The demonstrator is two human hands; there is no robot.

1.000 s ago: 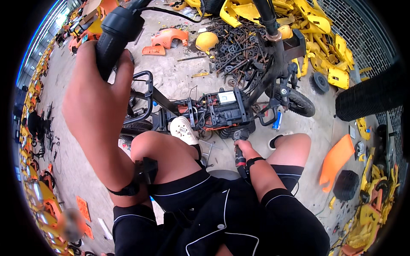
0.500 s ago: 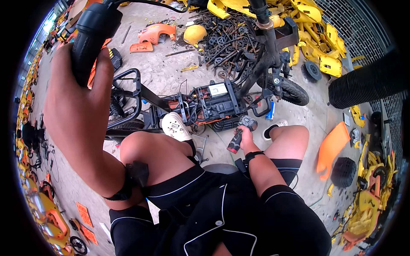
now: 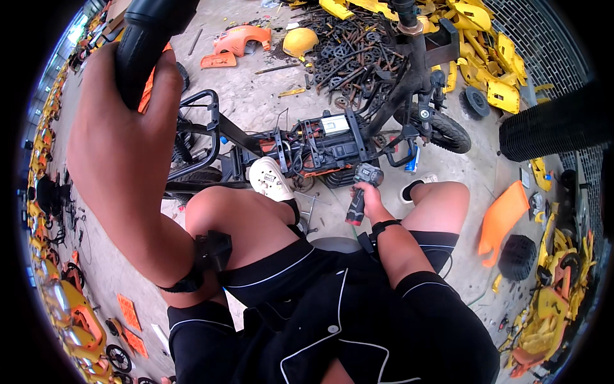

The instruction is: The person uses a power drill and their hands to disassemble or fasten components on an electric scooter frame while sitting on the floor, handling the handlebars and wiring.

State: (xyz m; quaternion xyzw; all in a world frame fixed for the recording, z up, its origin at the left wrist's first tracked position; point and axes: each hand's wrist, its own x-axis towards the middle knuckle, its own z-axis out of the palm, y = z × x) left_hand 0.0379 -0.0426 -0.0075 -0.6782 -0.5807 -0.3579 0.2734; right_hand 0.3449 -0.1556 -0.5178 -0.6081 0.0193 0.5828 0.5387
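Observation:
My left hand [image 3: 121, 147] is raised at the upper left, its fingers wrapped round a black handlebar grip [image 3: 137, 61] that runs out of the top of the picture. In my right hand [image 3: 374, 198], between my knees, is a grey and black cordless drill [image 3: 358, 208] with a red patch at its base. The drill's head is close to the near side of a stripped electric bike frame [image 3: 332, 144], with wires, a black box and a pale label exposed in its middle. Whether the drill touches the frame I cannot tell. A black ribbed grip [image 3: 553, 125] juts in at the right.
Behind the frame lies a heap of dark metal parts [image 3: 358, 57] beside a yellow dome-shaped shell [image 3: 300, 43]. Yellow panels [image 3: 502, 64] are piled at the far right. An orange panel [image 3: 505, 221] lies right of my knee, and a cross wrench [image 3: 311, 208] near my white shoe [image 3: 270, 179].
The drill has tipped more upright in my right hand and its head has risen slightly. My left hand stays on the grip, while the whole view has shifted a little.

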